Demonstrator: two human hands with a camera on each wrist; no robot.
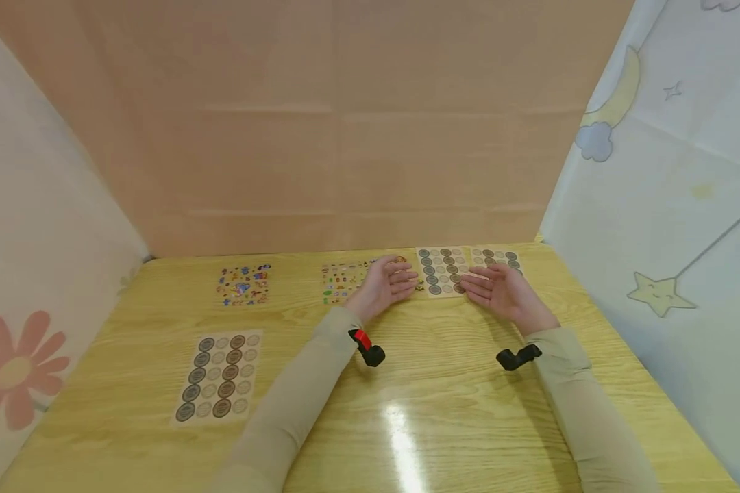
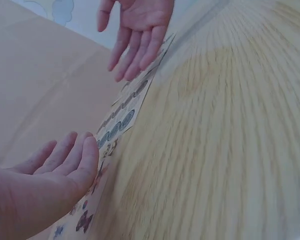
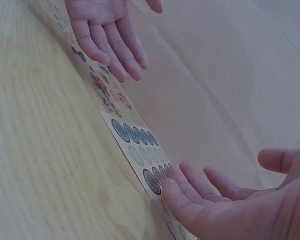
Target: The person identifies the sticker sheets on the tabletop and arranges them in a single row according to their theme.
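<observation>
My left hand (image 1: 382, 287) hovers with straight, relaxed fingers at the back of the table, overlapping a clear sheet of small colourful stickers (image 1: 338, 282). Facing it, palm inward, is my right hand (image 1: 507, 294), its fingers loosely extended and holding nothing. Between the two hands lies a pale sheet of round seal stickers (image 1: 439, 272), with dark and light circles in columns. A similar seal-sticker sheet (image 1: 495, 256) is partly hidden behind the right hand. In the right wrist view, orange and red figure stickers (image 3: 110, 92) show below the left hand's fingertips.
At the back left lies another sheet of colourful cartoon stickers (image 1: 243, 286). Nearer on the left is a larger sheet of round seals (image 1: 218, 375). A tan backdrop (image 1: 339, 137) rises behind the wooden table (image 1: 444, 404), with patterned cloth walls (image 1: 684, 205) at both sides.
</observation>
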